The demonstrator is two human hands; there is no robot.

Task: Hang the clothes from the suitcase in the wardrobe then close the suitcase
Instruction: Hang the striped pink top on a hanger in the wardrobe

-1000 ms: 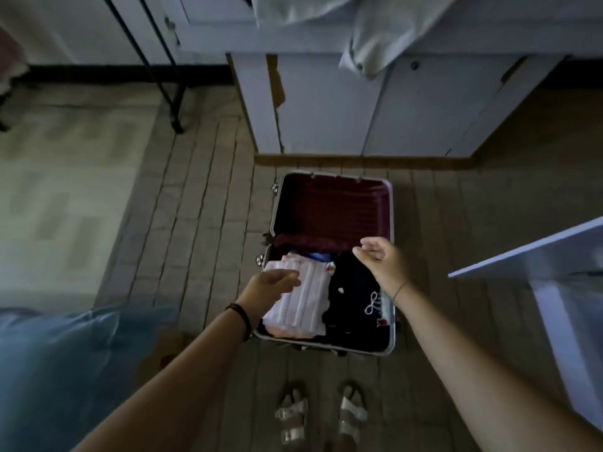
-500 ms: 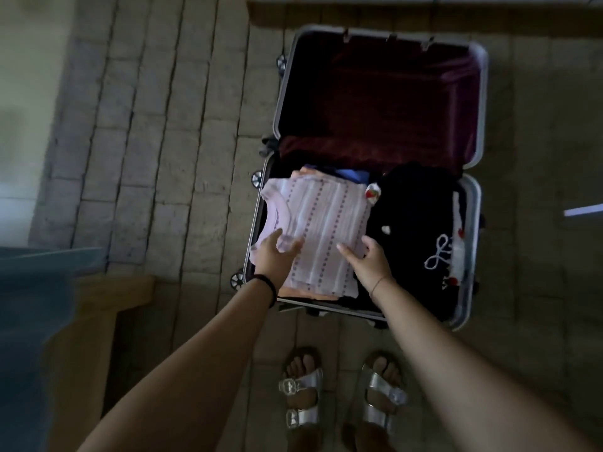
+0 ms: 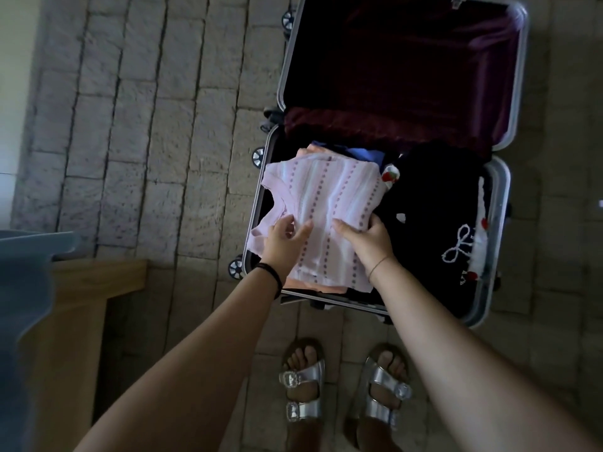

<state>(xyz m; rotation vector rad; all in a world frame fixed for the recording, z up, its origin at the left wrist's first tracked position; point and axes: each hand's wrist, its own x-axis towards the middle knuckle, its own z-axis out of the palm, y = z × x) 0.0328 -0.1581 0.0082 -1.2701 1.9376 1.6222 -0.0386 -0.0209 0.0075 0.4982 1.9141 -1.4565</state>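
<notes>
An open silver-framed suitcase [image 3: 501, 197] lies on the floor, its maroon-lined lid [image 3: 401, 60] folded back. In the near half, a folded pink knitted top [image 3: 326, 197] with dotted stripes sits on a stack at the left. A black garment [image 3: 434, 207] with a white bow print fills the right side. My left hand [image 3: 282, 243] rests on the top's near left part, fingers curled into the fabric. My right hand [image 3: 367, 238] grips its right edge, thumb on top. The wardrobe is out of view.
Grey stone tiles [image 3: 146, 125] cover the floor. A wooden bed frame [image 3: 81, 305] with blue bedding [image 3: 23, 305] stands at the lower left. My feet in silver sandals [image 3: 342, 389] are just before the suitcase. Blue and peach clothes [image 3: 362, 154] lie under the pink top.
The view dropped and closed in on the suitcase. Both hands came down from above the clothes onto the pink top and took hold of it.
</notes>
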